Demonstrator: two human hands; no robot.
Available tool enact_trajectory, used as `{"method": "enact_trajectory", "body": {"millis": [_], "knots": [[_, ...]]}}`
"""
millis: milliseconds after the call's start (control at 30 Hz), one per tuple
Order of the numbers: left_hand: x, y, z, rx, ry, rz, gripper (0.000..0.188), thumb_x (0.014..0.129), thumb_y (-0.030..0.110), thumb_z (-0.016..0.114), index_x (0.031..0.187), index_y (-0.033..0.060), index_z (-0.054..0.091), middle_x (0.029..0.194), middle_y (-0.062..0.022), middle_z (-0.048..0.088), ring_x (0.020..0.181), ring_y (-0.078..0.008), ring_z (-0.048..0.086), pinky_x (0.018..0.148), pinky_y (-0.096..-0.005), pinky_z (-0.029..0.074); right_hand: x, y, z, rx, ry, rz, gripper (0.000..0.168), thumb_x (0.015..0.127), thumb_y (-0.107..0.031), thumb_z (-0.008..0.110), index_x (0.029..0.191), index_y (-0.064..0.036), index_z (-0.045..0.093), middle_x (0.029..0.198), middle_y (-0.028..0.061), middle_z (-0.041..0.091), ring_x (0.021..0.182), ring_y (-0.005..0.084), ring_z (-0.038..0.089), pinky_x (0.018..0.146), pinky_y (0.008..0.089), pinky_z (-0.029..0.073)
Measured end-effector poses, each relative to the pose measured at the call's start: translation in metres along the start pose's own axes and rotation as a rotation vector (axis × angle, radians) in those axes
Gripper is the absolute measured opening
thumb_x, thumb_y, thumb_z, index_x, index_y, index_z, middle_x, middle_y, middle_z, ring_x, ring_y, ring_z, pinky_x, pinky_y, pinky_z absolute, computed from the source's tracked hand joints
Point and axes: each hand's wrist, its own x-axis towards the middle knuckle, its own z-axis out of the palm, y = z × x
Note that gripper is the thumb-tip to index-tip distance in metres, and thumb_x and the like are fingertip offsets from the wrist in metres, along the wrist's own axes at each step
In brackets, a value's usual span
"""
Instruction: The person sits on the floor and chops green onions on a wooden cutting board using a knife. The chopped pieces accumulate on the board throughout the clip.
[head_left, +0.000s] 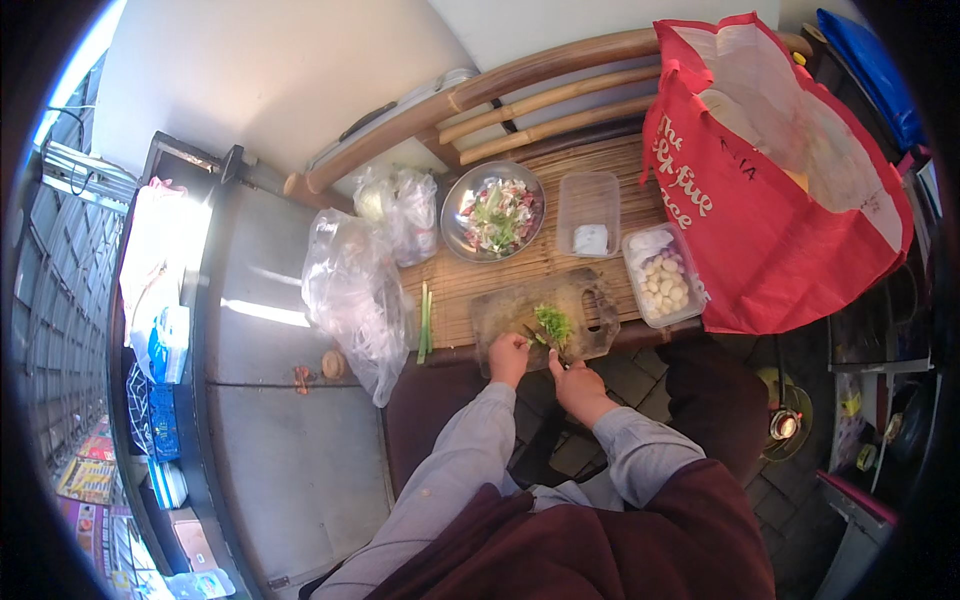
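My right hand (579, 386) grips the handle of a knife (541, 339), its blade low over a worn cutting board (499, 313). Against the blade's far side lies a small heap of chopped green herbs or scallion (553, 324). My left hand (510, 354) rests at the board's near left part, fingertips pinched on a small bit of green (529, 342) beside the blade. Two or so scallion stalks (425, 322) lie left of the board. Behind it, a round metal bowl (450, 217) holds chopped vegetables in white, red and green.
A clear plastic tub (589, 199) with a white packet stands behind the board. Another tub (661, 281) holds peeled garlic and shallots. Clear plastic bags (356, 285) sit left, and a large red shopping bag (765, 225) stands right. Bamboo rails (555, 67) edge the slatted bamboo bench (450, 300).
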Motion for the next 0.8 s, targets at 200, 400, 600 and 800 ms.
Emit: {"method": "enact_trajectory", "body": {"millis": [200, 400, 600, 800], "knots": [[0.000, 0.002, 0.002, 0.000, -0.005, -0.051, 0.008, 0.068, 0.008, 0.069, 0.074, 0.0038, 0.066, 0.076, -0.0149, 0.062, 0.071, -0.0279, 0.061, 0.064, -0.0362, 0.048, -0.008, 0.002, -0.020, 0.108, -0.050, -0.092, 0.061, 0.082, -0.008, 0.040, 0.140, -0.010, 0.022, 0.097, 0.0278, 0.057, 0.083, 0.0386, 0.061, 0.070, 0.0436, 0.049], [0.001, -0.003, 0.003, 0.017, 0.014, -0.049, 0.009, 0.068, 0.009, 0.069, 0.076, 0.0039, 0.067, 0.075, -0.0152, 0.061, 0.070, -0.0284, 0.062, 0.065, -0.0363, 0.049, -0.013, -0.003, -0.042, 0.151, -0.204, -0.108, 0.061, 0.081, -0.006, 0.039, 0.139, -0.006, 0.022, 0.098, 0.0254, 0.060, 0.089, 0.0369, 0.060, 0.075, 0.0430, 0.048], [0.000, 0.000, 0.002, -0.002, -0.008, -0.072, 0.009, 0.068, 0.009, 0.069, 0.076, 0.0037, 0.067, 0.076, -0.0146, 0.062, 0.071, -0.0283, 0.062, 0.065, -0.0366, 0.049, -0.008, -0.004, -0.035, 0.165, -0.246, -0.088, 0.061, 0.083, -0.008, 0.038, 0.141, -0.007, 0.019, 0.098, 0.0263, 0.059, 0.085, 0.0380, 0.060, 0.070, 0.0445, 0.048], [0.000, -0.004, 0.003, 0.002, 0.017, -0.046, 0.010, 0.067, 0.008, 0.070, 0.075, 0.0036, 0.067, 0.076, -0.0147, 0.062, 0.071, -0.0291, 0.061, 0.065, -0.0371, 0.048, 0.003, -0.007, -0.014, 0.083, -0.140, -0.071, 0.060, 0.085, -0.008, 0.036, 0.142, -0.014, 0.018, 0.108, 0.0298, 0.052, 0.088, 0.0397, 0.060, 0.073, 0.0425, 0.049]]}}
